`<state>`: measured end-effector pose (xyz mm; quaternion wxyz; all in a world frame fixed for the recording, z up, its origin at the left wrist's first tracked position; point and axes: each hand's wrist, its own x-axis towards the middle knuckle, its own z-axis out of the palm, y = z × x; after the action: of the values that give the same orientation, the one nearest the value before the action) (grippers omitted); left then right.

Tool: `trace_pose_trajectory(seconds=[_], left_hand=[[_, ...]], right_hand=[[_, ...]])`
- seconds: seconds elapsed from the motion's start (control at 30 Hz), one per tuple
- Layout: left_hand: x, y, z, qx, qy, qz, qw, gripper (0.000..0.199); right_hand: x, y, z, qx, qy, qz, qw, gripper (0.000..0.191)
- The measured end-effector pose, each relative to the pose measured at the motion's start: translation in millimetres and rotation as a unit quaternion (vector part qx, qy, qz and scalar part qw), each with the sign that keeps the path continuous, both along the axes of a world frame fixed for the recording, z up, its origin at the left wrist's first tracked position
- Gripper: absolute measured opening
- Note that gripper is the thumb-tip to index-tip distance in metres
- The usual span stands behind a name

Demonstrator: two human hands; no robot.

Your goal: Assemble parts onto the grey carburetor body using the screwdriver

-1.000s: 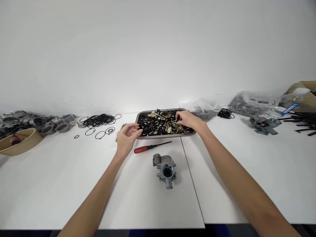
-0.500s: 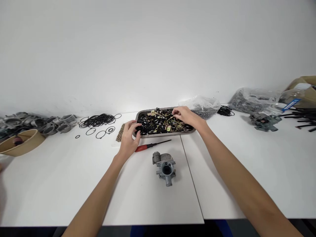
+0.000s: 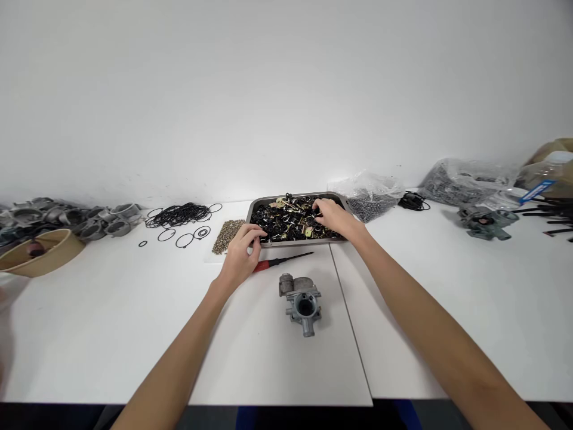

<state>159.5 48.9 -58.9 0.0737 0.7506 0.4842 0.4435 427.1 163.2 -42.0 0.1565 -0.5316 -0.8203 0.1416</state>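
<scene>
A metal tray (image 3: 293, 243) piled with small black and brass-coloured parts (image 3: 286, 220) stands against the wall. My left hand (image 3: 242, 254) is at its front left corner, fingers bent towards the thumb; whatever they may pinch is hidden. Over the right part of the heap, my right hand (image 3: 335, 217) has its fingers curled down among the parts, and I cannot make out what is in them. A red-handled screwdriver (image 3: 286, 260) lies before the tray, its handle partly behind my left hand. Closer to me sits a grey metal carburetor body (image 3: 304, 304).
Small brass pieces (image 3: 227, 236) lie left of the tray, then black rubber rings (image 3: 179, 215), metal housings (image 3: 107, 221) and a tan bowl (image 3: 45, 254). Rightward are plastic bags of parts (image 3: 369, 197), a second carburetor body (image 3: 486, 222), a clear bottle (image 3: 544, 173) and black tubes (image 3: 553, 209).
My left hand has moved right and its fingers have drawn together at the tray's corner. My right hand still works in the heap, its fingers slightly shifted.
</scene>
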Motion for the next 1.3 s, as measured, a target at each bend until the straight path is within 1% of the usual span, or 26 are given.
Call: trace_pose_trajectory(seconds=[0.1,0.17,0.23,0.33,0.43,0.53,0.63,0.7,0.77,0.83,0.87,0.97,1.03,1.13,1.2,1.3], left_hand=[[0.0,-0.2,-0.8,0.002,0.002,-0.006,1.000,0.022],[-0.4,-0.3,-1.4,0.000,0.007,-0.010,1.000,0.023],[-0.6,-0.7,-1.8,-0.004,0.013,-0.016,1.000,0.023],[1.0,-2.7,-0.8,-0.005,0.022,-0.022,1.000,0.024],[5.7,-6.8,2.5,-0.002,0.025,-0.027,0.999,0.025],[11.2,-11.0,6.2,0.002,0.020,-0.028,0.999,0.028],[13.4,-11.8,7.5,-0.002,0.009,-0.019,1.000,0.029],[12.5,-9.9,6.5,-0.006,0.005,-0.009,1.000,0.028],[10.6,-7.3,5.1,-0.006,0.001,-0.001,1.000,0.025],[8.6,-5.6,4.8,0.000,-0.006,0.007,1.000,0.023],[7.9,-5.5,5.5,0.005,-0.009,0.010,1.000,0.023],[7.6,-8.7,10.6,0.027,-0.012,0.014,0.999,0.026],[8.8,-12.1,14.4,0.048,-0.007,0.006,0.999,0.026],[11.8,-14.6,17.1,0.068,0.002,-0.024,0.997,0.023],[13.6,-14.1,17.5,0.069,0.011,-0.041,0.997,0.020],[14.2,-18.4,19.3,0.074,0.004,-0.034,0.997,0.019]], right_hand=[[0.4,2.0,2.2,0.011,0.007,0.001,1.000,0.025],[1.2,2.5,6.4,0.026,0.011,0.008,1.000,0.024],[0.3,-0.2,12.8,0.047,0.011,0.018,0.999,0.025],[-7.3,-11.5,26.0,0.078,0.004,0.028,0.997,0.026],[-24.6,-28.8,39.6,0.101,-0.002,0.057,0.993,0.023],[-48.8,-47.9,47.0,0.121,-0.001,0.122,0.985,0.026],[-71.7,-65.8,46.8,0.143,-0.014,0.189,0.971,0.032],[-82.9,-75.7,44.1,0.146,-0.028,0.212,0.966,0.035],[-89.8,-83.1,41.0,0.144,-0.035,0.221,0.964,0.045],[-92.6,-87.2,39.0,0.134,-0.012,0.227,0.964,0.060],[-92.5,-88.1,38.5,0.121,0.015,0.230,0.965,0.067],[-88.7,-88.0,38.5,0.061,0.135,0.236,0.960,0.079],[-84.6,-88.0,38.1,0.033,0.215,0.231,0.948,0.081],[-76.7,-91.9,36.7,0.000,0.303,0.210,0.930,0.079],[-68.7,-97.9,36.6,-0.047,0.351,0.203,0.913,0.077],[-51.3,-109.6,36.0,-0.134,0.424,0.188,0.876,0.069]])
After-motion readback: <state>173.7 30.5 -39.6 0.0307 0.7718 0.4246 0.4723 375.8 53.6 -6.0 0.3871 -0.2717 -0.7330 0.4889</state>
